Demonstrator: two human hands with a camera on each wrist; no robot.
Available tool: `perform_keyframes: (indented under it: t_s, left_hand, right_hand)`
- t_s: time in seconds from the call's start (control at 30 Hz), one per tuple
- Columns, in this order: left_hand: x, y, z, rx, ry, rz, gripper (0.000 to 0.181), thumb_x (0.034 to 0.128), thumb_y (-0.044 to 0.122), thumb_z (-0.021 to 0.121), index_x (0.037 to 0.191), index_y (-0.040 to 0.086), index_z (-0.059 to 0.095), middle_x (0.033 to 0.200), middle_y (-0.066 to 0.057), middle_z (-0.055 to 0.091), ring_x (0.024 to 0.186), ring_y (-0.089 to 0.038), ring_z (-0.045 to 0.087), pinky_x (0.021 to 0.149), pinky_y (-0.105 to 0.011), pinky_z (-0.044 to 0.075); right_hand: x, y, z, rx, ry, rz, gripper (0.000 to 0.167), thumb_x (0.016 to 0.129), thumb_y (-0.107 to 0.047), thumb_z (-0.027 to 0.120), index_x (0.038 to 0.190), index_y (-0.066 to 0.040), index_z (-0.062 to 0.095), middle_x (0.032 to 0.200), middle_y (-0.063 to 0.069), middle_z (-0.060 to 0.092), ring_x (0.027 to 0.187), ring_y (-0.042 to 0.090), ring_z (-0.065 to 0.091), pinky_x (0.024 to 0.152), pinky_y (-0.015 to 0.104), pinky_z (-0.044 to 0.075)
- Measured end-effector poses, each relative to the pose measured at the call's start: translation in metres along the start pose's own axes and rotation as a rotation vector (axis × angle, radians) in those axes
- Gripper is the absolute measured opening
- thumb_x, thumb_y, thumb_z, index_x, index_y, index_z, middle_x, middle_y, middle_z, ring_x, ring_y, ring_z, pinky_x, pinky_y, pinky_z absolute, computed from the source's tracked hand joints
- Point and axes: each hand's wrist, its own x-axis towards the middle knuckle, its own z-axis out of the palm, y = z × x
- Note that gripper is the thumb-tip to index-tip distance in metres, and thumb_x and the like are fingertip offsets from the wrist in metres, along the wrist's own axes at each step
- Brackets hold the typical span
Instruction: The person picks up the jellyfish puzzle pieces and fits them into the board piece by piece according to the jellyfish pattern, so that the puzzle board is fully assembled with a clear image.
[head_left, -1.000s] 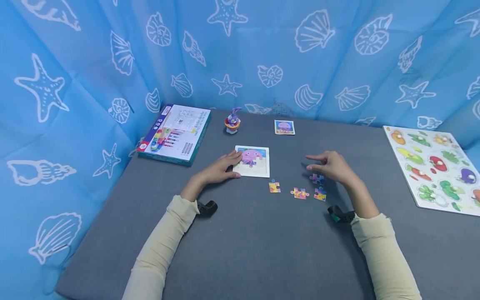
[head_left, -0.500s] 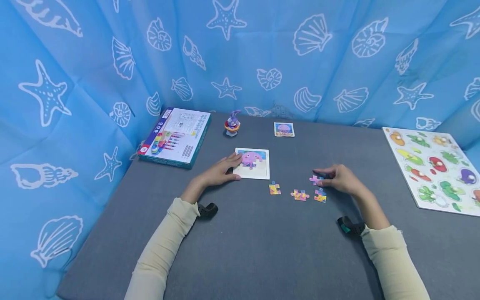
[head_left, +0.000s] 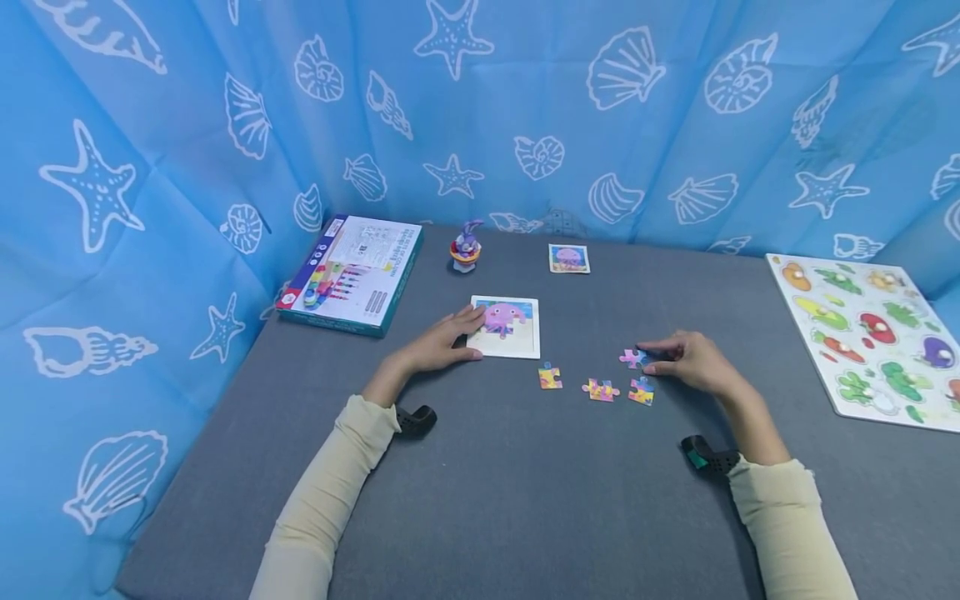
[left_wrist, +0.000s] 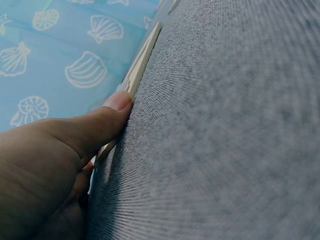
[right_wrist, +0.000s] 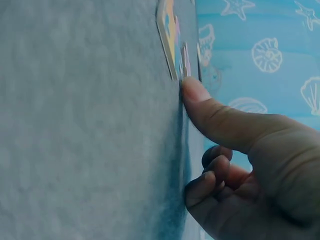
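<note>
In the head view my left hand (head_left: 437, 342) holds the left side of a white-framed jigsaw tray (head_left: 528, 346), whose pink octopus picture is partly filled in. The left wrist view has the thumb against the edge of the tray (left_wrist: 145, 57). My right hand (head_left: 693, 360) pinches the right end of a pink and blue jigsaw piece (head_left: 632, 358) lying on the table, between thumb and index finger. Just in front of it lies a yellow and blue piece (head_left: 641, 392). Farther left are a pink and yellow piece (head_left: 600, 390) and a yellow piece (head_left: 550, 377).
A small octopus picture card (head_left: 569, 259) lies at the back of the grey table (head_left: 525, 500). Left of it are a rabbit figurine (head_left: 466, 248) and a boxed toy set (head_left: 352, 275). A vegetable peg board (head_left: 870, 333) lies at the right. A blue seashell curtain (head_left: 480, 108) hangs behind.
My right hand has come down from above the pink and blue piece and shifted a little right to its right end. My left hand stays at the tray.
</note>
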Motion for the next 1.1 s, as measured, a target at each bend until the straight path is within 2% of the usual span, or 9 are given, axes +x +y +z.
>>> perform_keyframes:
  t_s: [0.23,0.47,0.73,0.93,1.1]
  left_hand:
    - [-0.001,0.002,0.000,-0.004,-0.005,-0.005,0.068,0.0895,0.027,0.059,0.144,0.005,0.025,0.154,-0.008,0.016,0.144,-0.022,0.006,0.116,-0.044,0.007]
    - [-0.001,0.002,0.000,-0.006,-0.002,-0.005,0.068,0.0897,0.027,0.059,0.144,0.005,0.025,0.154,-0.008,0.016,0.144,-0.023,0.006,0.116,-0.044,0.007]
    - [0.000,0.001,0.000,-0.003,-0.001,0.002,0.068,0.0893,0.027,0.059,0.144,0.004,0.026,0.154,-0.008,0.017,0.144,-0.023,0.007,0.116,-0.045,0.007]
    - [0.000,0.002,0.001,0.006,0.005,0.000,0.069,0.0889,0.028,0.060,0.144,0.004,0.026,0.154,-0.009,0.017,0.144,-0.023,0.007,0.116,-0.045,0.008]
    - [0.000,0.002,0.001,0.009,0.009,-0.001,0.068,0.0890,0.028,0.060,0.144,0.004,0.027,0.154,-0.009,0.018,0.144,-0.024,0.007,0.116,-0.046,0.008]
  right_hand:
    - [0.002,0.005,0.000,-0.003,0.008,-0.008,0.029,0.079,-0.015,0.072,0.105,-0.003,0.070,0.070,0.001,0.036,0.061,0.011,0.029,0.051,0.026,0.026]
    - [0.004,0.005,-0.002,-0.009,-0.004,0.018,0.031,0.079,-0.019,0.072,0.105,-0.003,0.070,0.072,0.003,0.039,0.062,0.013,0.032,0.053,0.026,0.026]
    - [0.008,0.001,0.001,-0.023,0.032,-0.032,0.029,0.079,-0.019,0.072,0.102,-0.002,0.070,0.076,0.006,0.047,0.063,0.012,0.035,0.054,0.025,0.029]
    - [0.023,-0.013,0.004,-0.029,0.064,-0.097,0.027,0.079,-0.017,0.072,0.101,-0.002,0.070,0.078,0.007,0.049,0.065,0.011,0.036,0.055,0.025,0.031]
    - [0.043,-0.042,0.014,-0.010,0.078,-0.133,0.026,0.079,-0.015,0.072,0.101,-0.001,0.070,0.078,0.010,0.048,0.065,0.015,0.036,0.055,0.026,0.031]
